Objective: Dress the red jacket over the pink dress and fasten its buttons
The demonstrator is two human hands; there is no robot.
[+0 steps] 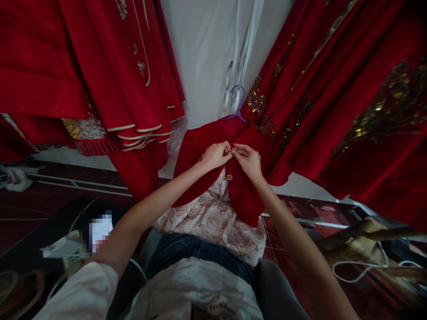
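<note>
A red jacket (195, 146) hangs in front of me on a purple hanger (238, 114), over a pale patterned garment (213, 211) that drapes across my lap. My left hand (217, 155) is closed at the jacket's front edge, its fingertips pinched near the collar. Opposite it, my right hand (247, 159) pinches a small jewelled clasp (234, 149) between thumb and fingers. The two sets of fingertips almost meet. What lies inside the left pinch is too small to make out. Just below, another jewelled clasp (228, 177) shows on the jacket's edge.
Red garments with pale trim (116, 89) hang on the left, and red garments with gold beading (333, 89) on the right. A dark surface (30, 240) with small items stands at lower left. A white cord (360, 264) loops among things at lower right.
</note>
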